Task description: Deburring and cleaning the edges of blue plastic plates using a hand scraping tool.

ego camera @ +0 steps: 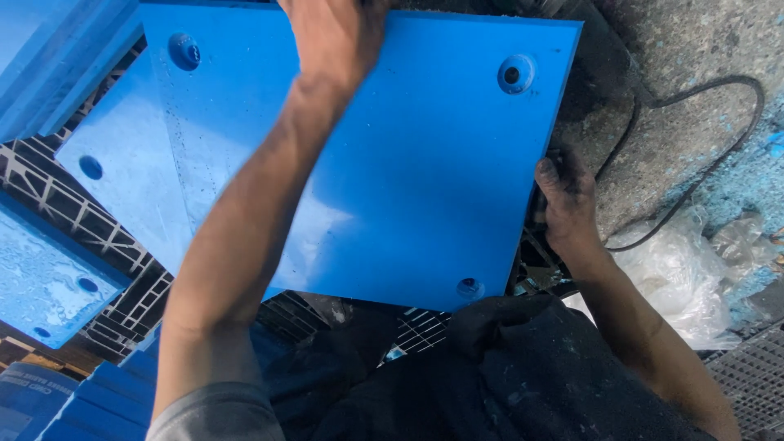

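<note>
We've got a big blue plastic panel in front of us, flat-ish and tilted, w/ round recessed bolt holes near its corners. Our left hand reaches across to the panel's far top edge – fingers curl over it, partly cut off by the frame, so the hold looks closed on the edge. Our right hand, grimy, grips the panel's right edge, fingers wrapped round it. Under the panel lies another blue panel, on a metal grating. A black cable loops over the rough concrete at right, near crumpled clear plastic sheeting.
</note>
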